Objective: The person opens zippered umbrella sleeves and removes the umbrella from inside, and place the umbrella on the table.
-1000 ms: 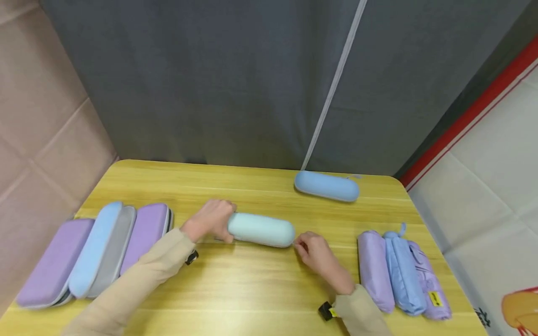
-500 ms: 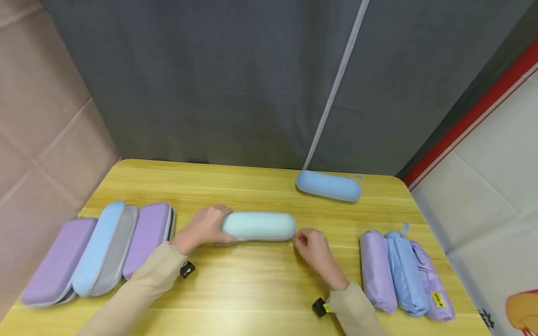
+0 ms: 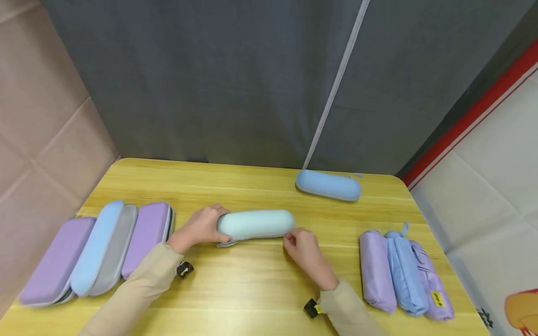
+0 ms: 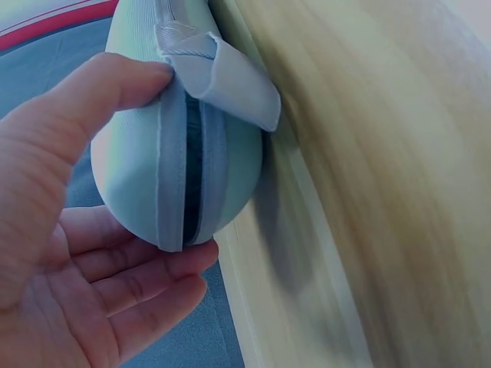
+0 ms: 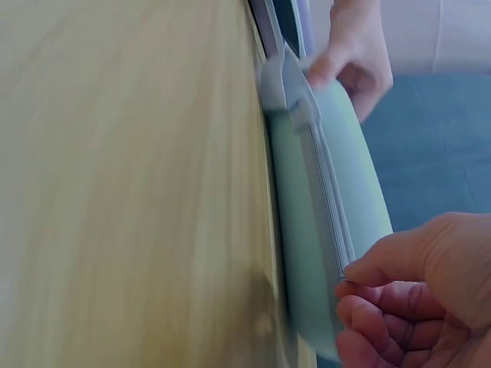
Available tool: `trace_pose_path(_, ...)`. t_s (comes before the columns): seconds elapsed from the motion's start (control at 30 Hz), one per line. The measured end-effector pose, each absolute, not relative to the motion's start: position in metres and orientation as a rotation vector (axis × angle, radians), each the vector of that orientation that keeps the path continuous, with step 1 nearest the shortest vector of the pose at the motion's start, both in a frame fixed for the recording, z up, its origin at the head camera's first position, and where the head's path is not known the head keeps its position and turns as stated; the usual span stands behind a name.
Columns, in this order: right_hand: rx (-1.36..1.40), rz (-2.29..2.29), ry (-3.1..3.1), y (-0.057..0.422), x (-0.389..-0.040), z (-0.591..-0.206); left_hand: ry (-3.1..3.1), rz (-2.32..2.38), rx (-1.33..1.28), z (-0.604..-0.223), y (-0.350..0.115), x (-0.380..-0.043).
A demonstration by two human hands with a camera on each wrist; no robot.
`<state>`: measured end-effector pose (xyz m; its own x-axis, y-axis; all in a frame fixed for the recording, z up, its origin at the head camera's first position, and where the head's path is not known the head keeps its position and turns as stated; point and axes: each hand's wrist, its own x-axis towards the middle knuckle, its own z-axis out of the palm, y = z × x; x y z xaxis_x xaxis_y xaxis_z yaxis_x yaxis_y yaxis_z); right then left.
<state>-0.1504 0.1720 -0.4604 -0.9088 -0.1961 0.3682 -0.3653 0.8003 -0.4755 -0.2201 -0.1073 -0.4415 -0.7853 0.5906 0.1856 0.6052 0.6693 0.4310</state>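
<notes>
A mint-green zippered pencil case (image 3: 256, 224) lies crosswise in the middle of the wooden table. My left hand (image 3: 203, 225) grips its left end. In the left wrist view the thumb presses by the zipper and the fingers curl under the rounded end; a dark gap shows between the zipper edges there, beside a pale fabric loop (image 4: 238, 84). My right hand (image 3: 303, 245) is at the case's right end. In the right wrist view its thumb and index finger pinch the zipper pull at the zipper line (image 5: 326, 192); the pull itself is mostly hidden by the fingertips.
A blue case (image 3: 328, 185) lies near the table's back edge. At left, purple cases (image 3: 59, 261) (image 3: 147, 235) flank a blue-and-grey one (image 3: 98, 252). Purple (image 3: 377, 270), blue (image 3: 405, 275) and pocketed purple (image 3: 433, 284) soft pouches stand together at right. A dark curtain (image 3: 210, 84) hangs behind.
The mint pencil case has shifted left and its right end has swung toward the back. Both hands have moved left with it, the right hand staying at the right end.
</notes>
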Motion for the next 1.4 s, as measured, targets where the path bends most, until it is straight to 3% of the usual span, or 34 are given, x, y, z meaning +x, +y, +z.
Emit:
trace_pose_path(0.87, 0.632, 0.613, -2.751, 0.094, -0.156, -0.452, -2.870, -0.715, -0.957, -0.442, -0.105, -0.216)
trace_pose_path(1.07, 0.709, 0.780, -2.774, 0.113, -0.162, -0.444, -2.854, -0.725, -0.970, -0.445, -0.105, -0.216)
trace_pose_path(1.4, 0.846, 0.837, -2.925, 0.188, -0.199, -0.420, -2.861, -0.781, -1.009, -0.446, -0.110, -0.216)
